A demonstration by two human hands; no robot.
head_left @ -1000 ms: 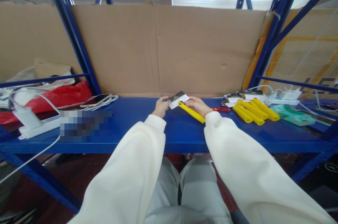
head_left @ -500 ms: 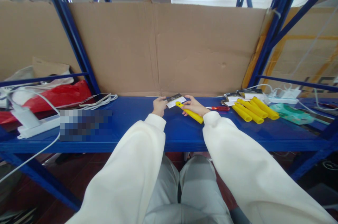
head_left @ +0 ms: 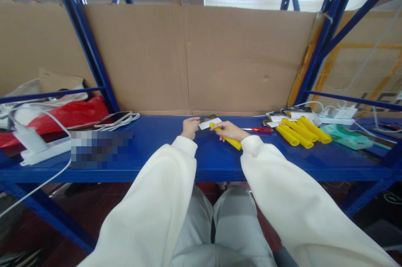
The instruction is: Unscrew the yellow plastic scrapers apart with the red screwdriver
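A scraper-like tool with a yellow handle (head_left: 234, 143) and a flat metal head (head_left: 210, 122) with a black edge lies across the middle of the blue shelf. My left hand (head_left: 190, 128) pinches the left end of the head. Over the handle's upper part is my right hand (head_left: 231, 130), its fingers curled around it near the joint with the head. Just right of that hand, a red screwdriver (head_left: 262, 130) lies on the shelf. Farther right rests a group of several similar tools with yellow handles (head_left: 297, 130).
A green plastic packet (head_left: 348, 136) and a white power strip (head_left: 337, 119) are at the right. On the left are another power strip (head_left: 47, 151), a red bag (head_left: 70, 114) and coiled white cable (head_left: 121, 121). Cardboard (head_left: 188, 57) stands along the back.
My right hand has shifted its fingers over the top of the handle near the head, where they were beside it before. The left hand still holds the head.
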